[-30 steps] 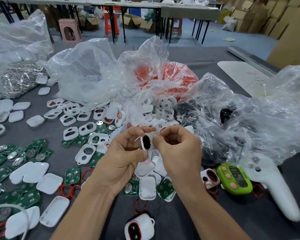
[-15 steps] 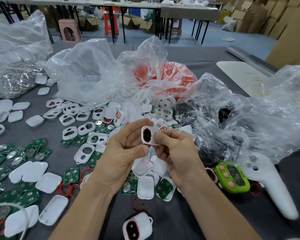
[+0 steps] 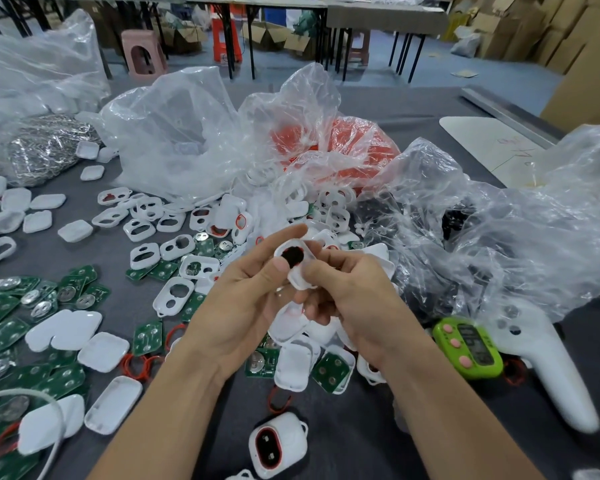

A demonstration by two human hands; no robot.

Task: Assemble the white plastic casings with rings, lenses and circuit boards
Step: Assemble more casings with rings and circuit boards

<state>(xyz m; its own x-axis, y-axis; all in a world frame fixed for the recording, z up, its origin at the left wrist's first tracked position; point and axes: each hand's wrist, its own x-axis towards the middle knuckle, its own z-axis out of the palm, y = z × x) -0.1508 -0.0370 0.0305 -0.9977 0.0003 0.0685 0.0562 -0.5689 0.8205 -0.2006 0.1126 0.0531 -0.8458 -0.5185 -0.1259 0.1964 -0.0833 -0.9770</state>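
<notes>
Both hands hold one white plastic casing [image 3: 297, 271] above the table centre; a dark lens with a red ring shows in its opening. My left hand [image 3: 246, 299] pinches the casing's left side between thumb and forefinger. My right hand [image 3: 354, 299] grips its right side, thumb on the front. Loose white casings [image 3: 174, 296], green circuit boards [image 3: 146, 337] and red rings [image 3: 136, 365] lie scattered on the grey table. An assembled casing [image 3: 278, 445] with a red ring and dark lens lies near the front edge.
Crumpled clear plastic bags [image 3: 194, 140] fill the back and right; one holds red parts [image 3: 357, 147]. A green counter device [image 3: 468, 351] and a white handheld controller [image 3: 548, 368] lie at the right. A bag of metal pieces [image 3: 45, 150] sits far left.
The casing has been turned between my hands and now tilts with its lens end up and to the left. My right thumb has shifted onto its lower front.
</notes>
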